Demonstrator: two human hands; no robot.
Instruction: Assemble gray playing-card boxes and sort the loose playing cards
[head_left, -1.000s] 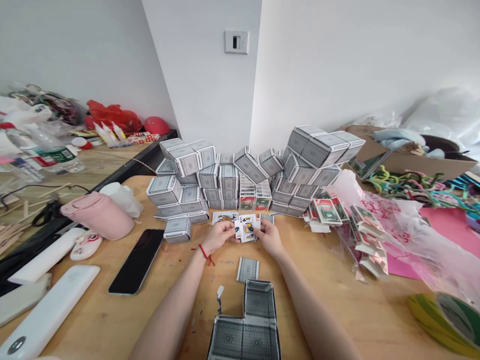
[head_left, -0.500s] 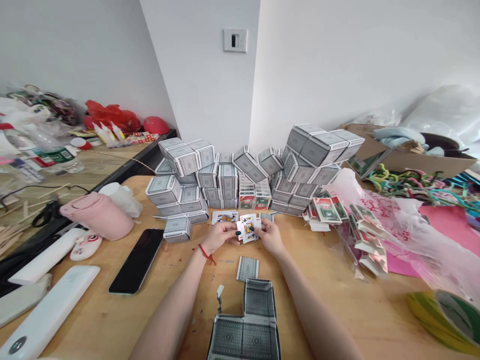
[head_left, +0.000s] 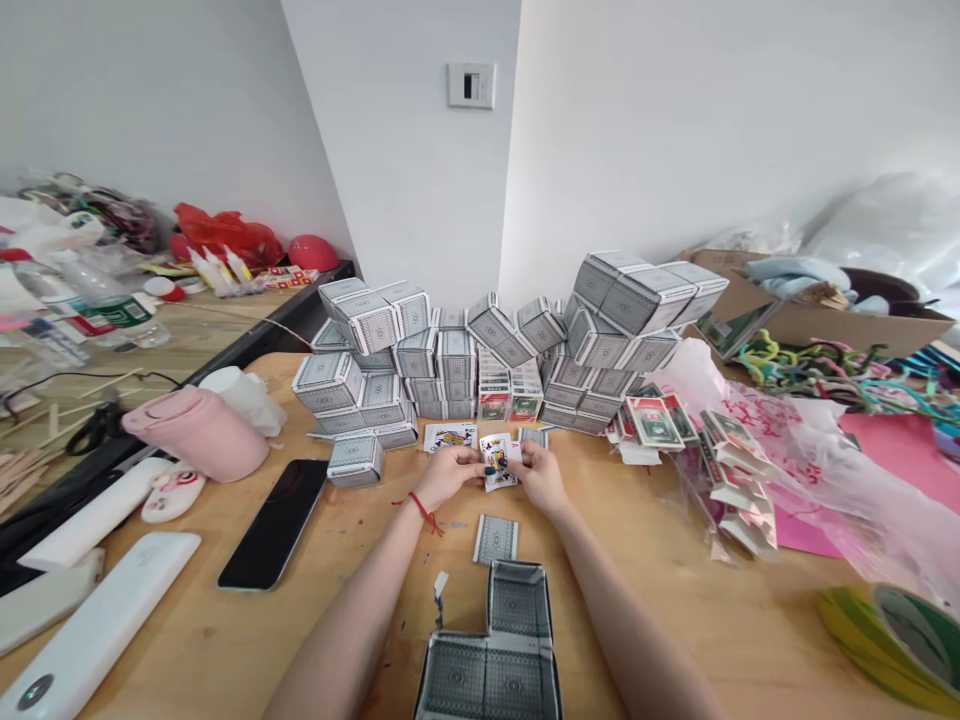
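Note:
Between both hands is a small bunch of playing cards [head_left: 498, 455], face toward me, a king on the front one. My left hand [head_left: 454, 475] pinches the left edge, thumb on the face. My right hand [head_left: 541, 474] grips the right edge the same way. Behind my left hand a face-up playing card [head_left: 450, 437] lies on the table. Nearer to me a single card [head_left: 496, 539] lies back side up. Close to my body sits an L-shaped form made of folded cards [head_left: 484, 668]. How many cards are in the bunch I cannot tell.
Stacked blocks of folded cards [head_left: 375, 398] line the wall side, with boxed decks [head_left: 493, 404] between them. Opened card boxes [head_left: 739, 480] lie right, beside a plastic bag [head_left: 817, 460] and a tape roll [head_left: 892, 640]. A phone [head_left: 274, 525] and white power bank [head_left: 105, 625] lie left.
My left hand has shifted slightly right, and the cards that stuck out at the left are now squared into a tighter bunch. My right hand stays nearly in place.

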